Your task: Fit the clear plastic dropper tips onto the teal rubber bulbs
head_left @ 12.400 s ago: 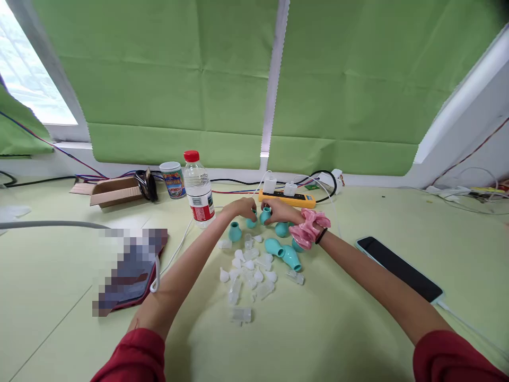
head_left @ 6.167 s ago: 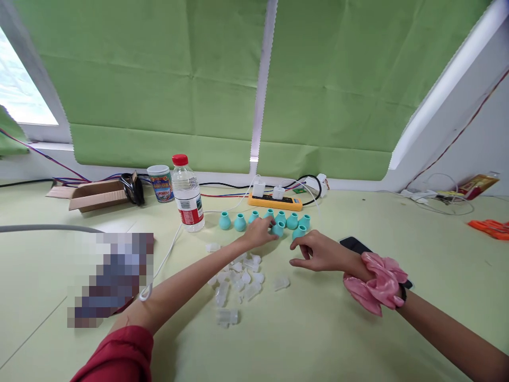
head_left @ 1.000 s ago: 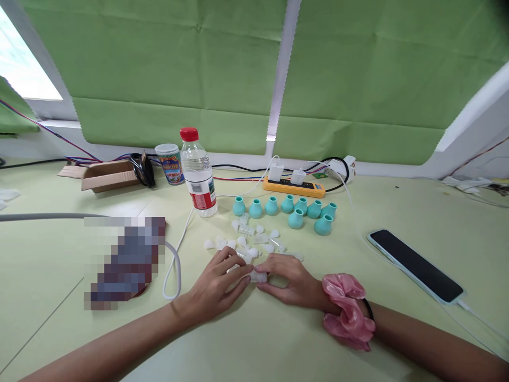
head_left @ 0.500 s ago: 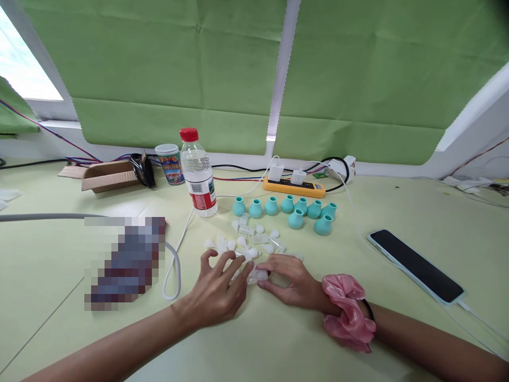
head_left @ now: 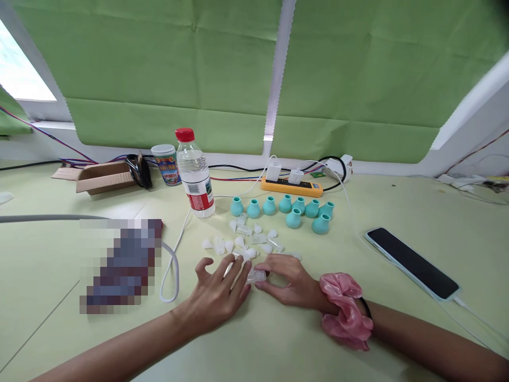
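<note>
My right hand [head_left: 292, 278] grips a short clear plastic tube [head_left: 256, 276] between thumb and fingertips, low over the table. Beside the tube's left end is my left hand [head_left: 222, 289]. Its fingers are bent and spread, the thumb apart below them; whether a fingertip touches the tube is hard to see. Just beyond both hands lie several loose clear tubes [head_left: 275, 244] and small white translucent teardrop-shaped pieces [head_left: 239, 242], some hidden by the left fingers. Behind these, several turquoise bulb-shaped pieces [head_left: 294, 218] stand with their round openings up.
A water bottle [head_left: 195, 183] with a red cap and a printed cup [head_left: 167, 165] stand at the back left, near an open cardboard box [head_left: 104, 179]. A yellow power strip [head_left: 291, 187] lies behind the bulbs. At the right is a phone [head_left: 413, 262] on a white cable.
My left thumb has come away from the tube's end and now shows below the fingers. The right hand keeps its grip. The whole view has shifted slightly.
</note>
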The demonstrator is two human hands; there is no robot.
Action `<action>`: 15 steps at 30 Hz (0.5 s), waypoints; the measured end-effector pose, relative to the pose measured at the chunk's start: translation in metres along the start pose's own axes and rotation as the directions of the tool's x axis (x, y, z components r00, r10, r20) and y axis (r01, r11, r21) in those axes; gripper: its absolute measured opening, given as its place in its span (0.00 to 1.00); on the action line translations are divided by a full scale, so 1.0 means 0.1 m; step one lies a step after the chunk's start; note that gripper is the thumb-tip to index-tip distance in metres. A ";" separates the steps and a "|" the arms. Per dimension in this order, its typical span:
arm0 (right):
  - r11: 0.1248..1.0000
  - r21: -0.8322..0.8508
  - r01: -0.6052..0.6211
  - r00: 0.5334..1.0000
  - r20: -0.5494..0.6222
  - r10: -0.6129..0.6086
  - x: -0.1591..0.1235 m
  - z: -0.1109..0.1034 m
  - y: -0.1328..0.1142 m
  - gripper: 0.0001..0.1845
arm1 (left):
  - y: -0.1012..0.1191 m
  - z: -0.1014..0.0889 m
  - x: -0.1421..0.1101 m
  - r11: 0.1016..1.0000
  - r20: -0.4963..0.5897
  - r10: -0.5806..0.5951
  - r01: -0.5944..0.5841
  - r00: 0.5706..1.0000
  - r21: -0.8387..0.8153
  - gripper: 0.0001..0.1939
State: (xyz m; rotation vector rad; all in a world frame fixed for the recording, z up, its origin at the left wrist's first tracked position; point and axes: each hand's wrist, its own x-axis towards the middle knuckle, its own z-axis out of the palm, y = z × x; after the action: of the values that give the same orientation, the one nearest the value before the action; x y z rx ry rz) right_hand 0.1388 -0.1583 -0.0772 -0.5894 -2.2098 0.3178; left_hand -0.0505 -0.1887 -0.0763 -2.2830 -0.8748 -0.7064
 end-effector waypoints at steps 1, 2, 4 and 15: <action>1.000 -0.001 -0.002 1.000 0.000 0.002 0.00 0.00 0.00 0.09 | 0.00 0.00 -0.01 1.000 -0.003 0.009 -0.009 1.000 0.010 0.12; 1.000 -0.003 -0.004 1.000 -0.001 0.004 -0.01 0.00 0.00 0.09 | 0.01 0.00 -0.01 1.000 -0.008 0.019 -0.019 1.000 0.021 0.12; 1.000 -0.004 -0.010 1.000 -0.003 0.010 -0.02 0.01 0.00 0.10 | 0.01 0.00 -0.02 0.999 -0.011 0.033 -0.033 0.999 0.037 0.13; 1.000 -0.014 -0.015 1.000 -0.003 0.015 -0.02 0.02 0.00 0.10 | 0.01 0.03 -0.03 0.999 -0.013 0.028 -0.027 1.000 0.041 0.12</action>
State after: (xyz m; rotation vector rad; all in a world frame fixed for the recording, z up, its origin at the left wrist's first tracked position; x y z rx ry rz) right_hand 0.1385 -0.1593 -0.0794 -0.6141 -2.2072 0.3089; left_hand -0.0510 -0.1882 -0.0805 -2.2474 -0.8424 -0.6850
